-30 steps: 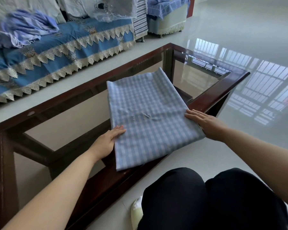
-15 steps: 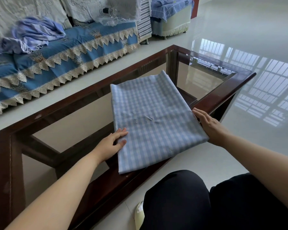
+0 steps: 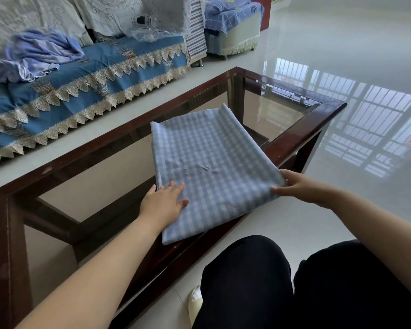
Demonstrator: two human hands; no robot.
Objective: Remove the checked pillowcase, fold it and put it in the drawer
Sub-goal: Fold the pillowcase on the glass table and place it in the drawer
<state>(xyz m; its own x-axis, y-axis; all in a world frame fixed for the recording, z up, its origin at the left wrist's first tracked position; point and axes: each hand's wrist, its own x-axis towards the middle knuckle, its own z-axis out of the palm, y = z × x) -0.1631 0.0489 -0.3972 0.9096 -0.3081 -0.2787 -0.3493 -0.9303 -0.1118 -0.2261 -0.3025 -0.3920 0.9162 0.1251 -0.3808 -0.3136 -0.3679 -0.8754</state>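
Observation:
The blue-and-white checked pillowcase [image 3: 211, 162] lies folded into a flat rectangle on the glass-topped coffee table [image 3: 301, 136], its near corner hanging over the wooden front rail. My left hand [image 3: 163, 205] rests flat on its near left part, fingers straight. At the right edge, my right hand [image 3: 299, 186] pinches the cloth, thumb on top and fingers beneath the fold. No drawer is in sight.
A sofa with a blue lace-trimmed cover [image 3: 81, 81] runs behind the table, with crumpled purple bedding [image 3: 38, 53] on it. A small covered stool [image 3: 233, 22] stands at the back. My knees in dark trousers [image 3: 294, 281] are close to the table's front rail.
My left hand slid further onto the pillowcase. My right hand moved from lying on top of the right edge to pinching it with the thumb on top. The view tilted slightly.

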